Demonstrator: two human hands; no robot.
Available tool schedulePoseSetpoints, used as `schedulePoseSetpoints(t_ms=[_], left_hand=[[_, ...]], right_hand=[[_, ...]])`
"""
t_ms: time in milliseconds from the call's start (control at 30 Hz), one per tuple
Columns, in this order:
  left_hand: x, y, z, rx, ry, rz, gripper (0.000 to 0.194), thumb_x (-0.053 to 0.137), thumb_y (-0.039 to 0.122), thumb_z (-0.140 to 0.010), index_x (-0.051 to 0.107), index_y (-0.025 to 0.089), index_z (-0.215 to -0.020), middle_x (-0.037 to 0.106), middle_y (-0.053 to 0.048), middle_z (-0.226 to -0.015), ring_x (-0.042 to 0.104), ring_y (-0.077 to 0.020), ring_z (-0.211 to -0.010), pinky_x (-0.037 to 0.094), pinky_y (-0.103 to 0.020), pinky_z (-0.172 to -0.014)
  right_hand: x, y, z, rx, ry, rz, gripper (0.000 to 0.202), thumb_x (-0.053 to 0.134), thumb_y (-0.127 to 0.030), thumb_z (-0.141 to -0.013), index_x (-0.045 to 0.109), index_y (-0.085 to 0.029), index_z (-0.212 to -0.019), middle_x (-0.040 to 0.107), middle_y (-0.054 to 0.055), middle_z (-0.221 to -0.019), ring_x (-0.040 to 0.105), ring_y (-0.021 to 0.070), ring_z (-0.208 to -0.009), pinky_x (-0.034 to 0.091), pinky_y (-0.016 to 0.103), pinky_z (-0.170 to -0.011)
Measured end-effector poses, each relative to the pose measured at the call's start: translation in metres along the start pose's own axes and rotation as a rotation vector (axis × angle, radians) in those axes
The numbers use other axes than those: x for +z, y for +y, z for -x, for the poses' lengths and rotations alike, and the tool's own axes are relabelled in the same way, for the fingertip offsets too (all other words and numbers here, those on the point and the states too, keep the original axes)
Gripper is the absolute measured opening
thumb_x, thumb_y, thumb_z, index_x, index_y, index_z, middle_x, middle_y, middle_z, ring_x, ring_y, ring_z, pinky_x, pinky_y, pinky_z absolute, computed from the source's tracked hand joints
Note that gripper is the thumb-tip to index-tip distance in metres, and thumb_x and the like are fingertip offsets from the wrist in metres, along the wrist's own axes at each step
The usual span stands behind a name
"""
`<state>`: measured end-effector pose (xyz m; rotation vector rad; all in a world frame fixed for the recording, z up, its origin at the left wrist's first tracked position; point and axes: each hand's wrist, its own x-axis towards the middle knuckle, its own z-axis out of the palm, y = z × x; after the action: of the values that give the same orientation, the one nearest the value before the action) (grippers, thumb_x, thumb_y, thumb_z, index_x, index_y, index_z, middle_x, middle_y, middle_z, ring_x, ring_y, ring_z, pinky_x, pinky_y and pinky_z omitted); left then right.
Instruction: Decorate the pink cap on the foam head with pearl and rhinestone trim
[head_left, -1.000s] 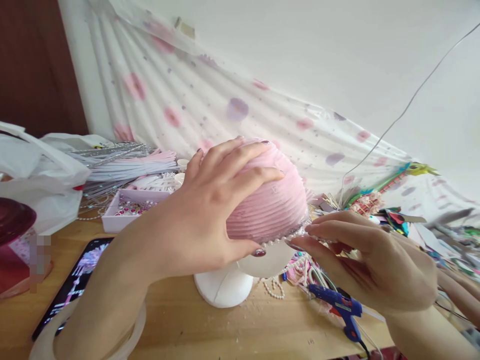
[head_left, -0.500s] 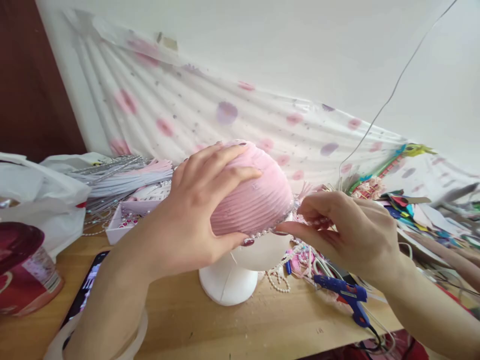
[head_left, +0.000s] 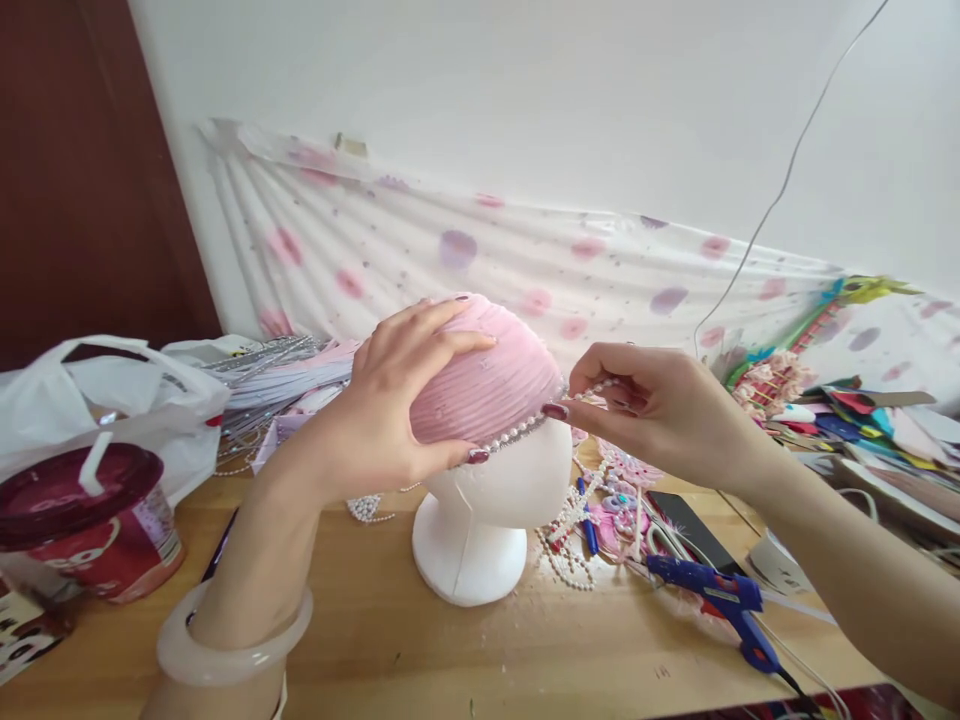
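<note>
A pink pleated cap (head_left: 487, 385) covers a white foam mannequin head (head_left: 517, 490), which stands on its round base. My left hand (head_left: 409, 400) is wrapped over the cap's left side, fingers across the top and thumb pressed at the rim. Along that rim runs a string of white pearl beads (head_left: 517, 433) beside a sparkly silver band. With thumb and fingers closed, my right hand (head_left: 637, 400) pinches the pearl string at the cap's right edge. Part of the string disappears inside that hand.
A blue glue gun (head_left: 720, 595) lies on the wooden table (head_left: 360, 640) at the right. Loose pearl strings (head_left: 566, 550) and pink trims (head_left: 626, 510) lie behind it. On the left stand a red cup (head_left: 90, 520) with a straw and a white plastic bag (head_left: 180, 430).
The view has shifted, showing more of the foam head's side. Both hands and the capped head sit slightly left in view. My hands keep their holds, and more of the pearl string shows along the rim.
</note>
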<state>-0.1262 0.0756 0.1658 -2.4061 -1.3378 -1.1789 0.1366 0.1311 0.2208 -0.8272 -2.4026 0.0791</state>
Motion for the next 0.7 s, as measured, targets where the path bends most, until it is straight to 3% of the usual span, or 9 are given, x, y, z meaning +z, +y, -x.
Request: schedulePoseSetpoints(t_ms=[167,267,400,700], left_hand=[[-0.005,0.006,0.000,-0.061,-0.044,0.018,0.069,0.078,0.044,-0.081,0.049,0.030,-0.141,0.033,-0.009,-0.168,0.021,-0.0317,-0.158,0.022,-0.060,-0.128],[-0.007,0.010,-0.001,-0.076,-0.043,0.040,0.055,0.070,0.043,-0.087,0.052,0.029,-0.138,0.035,-0.008,-0.167,0.024,-0.0306,-0.157,0.022,-0.059,-0.129],[-0.003,0.017,-0.004,-0.066,0.029,0.018,0.043,0.066,0.040,-0.090,0.057,0.026,-0.130,0.044,-0.010,-0.159,0.033,-0.0294,-0.152,0.027,-0.055,-0.127],[0.002,0.018,-0.004,-0.056,0.042,-0.011,0.054,0.075,0.032,-0.081,0.054,0.025,-0.131,0.043,-0.011,-0.158,0.034,-0.0320,-0.150,0.027,-0.057,-0.126]], right_hand=[[0.005,0.005,0.002,0.059,-0.016,-0.179,0.034,0.074,-0.052,-0.086,0.064,-0.021,-0.076,0.043,-0.007,-0.055,0.036,0.0095,-0.050,0.026,0.026,-0.045],[0.007,0.009,0.005,0.077,-0.005,-0.221,0.034,0.073,-0.052,-0.087,0.064,-0.020,-0.076,0.040,-0.007,-0.055,0.034,0.0090,-0.049,0.025,0.026,-0.045],[0.009,0.014,0.006,0.078,-0.007,-0.275,0.032,0.075,-0.049,-0.086,0.065,-0.020,-0.078,0.048,-0.006,-0.057,0.037,0.0088,-0.050,0.027,0.026,-0.046],[0.015,0.027,0.007,0.127,0.002,-0.413,0.042,0.077,-0.060,-0.082,0.063,-0.020,-0.085,0.056,-0.002,-0.068,0.047,0.0118,-0.059,0.034,0.026,-0.050]])
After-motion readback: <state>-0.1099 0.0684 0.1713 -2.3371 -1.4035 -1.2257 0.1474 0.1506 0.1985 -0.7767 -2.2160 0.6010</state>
